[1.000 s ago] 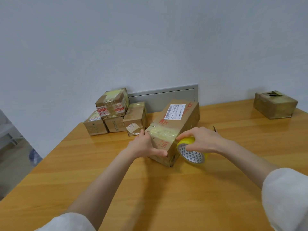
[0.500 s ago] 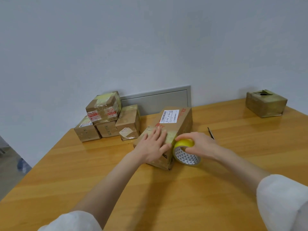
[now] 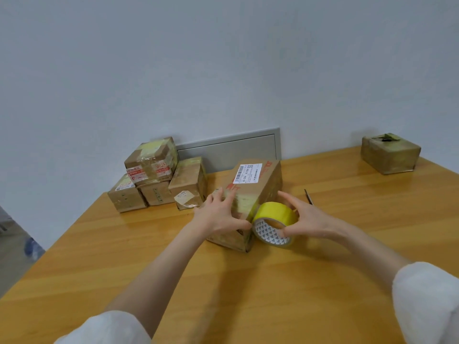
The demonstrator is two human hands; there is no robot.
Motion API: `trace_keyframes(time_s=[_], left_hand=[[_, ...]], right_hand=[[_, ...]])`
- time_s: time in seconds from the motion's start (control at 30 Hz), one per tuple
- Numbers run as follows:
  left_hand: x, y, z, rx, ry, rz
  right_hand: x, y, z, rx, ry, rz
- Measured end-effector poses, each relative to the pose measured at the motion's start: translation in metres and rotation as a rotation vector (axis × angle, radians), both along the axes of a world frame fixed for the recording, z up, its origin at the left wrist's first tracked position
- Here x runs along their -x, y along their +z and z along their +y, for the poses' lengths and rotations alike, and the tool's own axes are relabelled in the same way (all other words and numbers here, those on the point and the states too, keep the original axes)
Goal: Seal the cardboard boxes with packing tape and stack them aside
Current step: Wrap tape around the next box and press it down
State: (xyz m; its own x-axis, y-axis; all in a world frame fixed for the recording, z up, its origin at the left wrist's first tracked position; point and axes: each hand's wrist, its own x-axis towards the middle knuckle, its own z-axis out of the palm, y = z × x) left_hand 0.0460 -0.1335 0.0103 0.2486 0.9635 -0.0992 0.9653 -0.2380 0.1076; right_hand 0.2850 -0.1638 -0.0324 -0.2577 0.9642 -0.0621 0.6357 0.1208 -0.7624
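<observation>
Left hand presses splayed fingers on the near edge of the long brown cardboard box; at 3 o'clock, right hand grips the yellow packing-tape roll; wooden table extends toward 6 o'clock.

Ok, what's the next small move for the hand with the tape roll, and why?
Probably draw the tape roll down the right side of the box. The right hand grips the roll against that side near the front corner, while the left hand presses flat on the taped top, so the strip looks anchored but unfinished.
</observation>
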Motion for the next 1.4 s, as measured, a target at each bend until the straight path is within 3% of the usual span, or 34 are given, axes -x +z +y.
trace_keyframes(time_s=[0.1, 0.23, 0.3, 0.37, 0.43, 0.57, 0.63, 0.77, 0.9, 1.03, 1.4], left_hand=[[0.002, 0.004, -0.001, -0.027, -0.012, -0.048], [0.014, 0.027, -0.004, 0.212, 0.107, -0.65], [0.022, 0.034, -0.005, 0.35, 0.151, -0.813], [0.033, 0.032, -0.007, 0.457, 0.152, -0.897], [0.041, 0.028, -0.016, 0.447, 0.148, -0.934], [0.034, 0.033, -0.033, 0.013, 0.053, -0.746], [0.029, 0.033, -0.037, -0.086, 0.031, -0.594], [0.022, 0.021, -0.037, -0.046, 0.188, -0.441], [0.011, 0.015, -0.032, -0.173, 0.262, -0.26], [0.011, 0.011, -0.033, -0.228, 0.259, -0.225], [0.021, 0.013, -0.022, -0.146, 0.3, -0.235]], right_hand=[[-0.001, 0.005, -0.005, -0.035, 0.017, -0.003], [0.013, 0.056, -0.003, -0.325, -0.173, 0.403], [0.028, 0.084, 0.003, -0.382, -0.217, 0.524], [0.047, 0.1, 0.009, -0.387, -0.223, 0.5], [0.067, 0.105, 0.016, -0.41, -0.211, 0.41], [0.108, 0.108, 0.029, -0.446, -0.212, 0.279], [0.121, 0.109, 0.035, -0.443, -0.202, 0.209], [0.119, 0.097, 0.034, -0.432, -0.204, 0.264], [0.109, 0.088, 0.029, -0.461, -0.142, 0.257], [0.105, 0.092, 0.032, -0.453, -0.11, 0.236], [0.065, 0.128, 0.014, -0.398, -0.034, -0.137]])
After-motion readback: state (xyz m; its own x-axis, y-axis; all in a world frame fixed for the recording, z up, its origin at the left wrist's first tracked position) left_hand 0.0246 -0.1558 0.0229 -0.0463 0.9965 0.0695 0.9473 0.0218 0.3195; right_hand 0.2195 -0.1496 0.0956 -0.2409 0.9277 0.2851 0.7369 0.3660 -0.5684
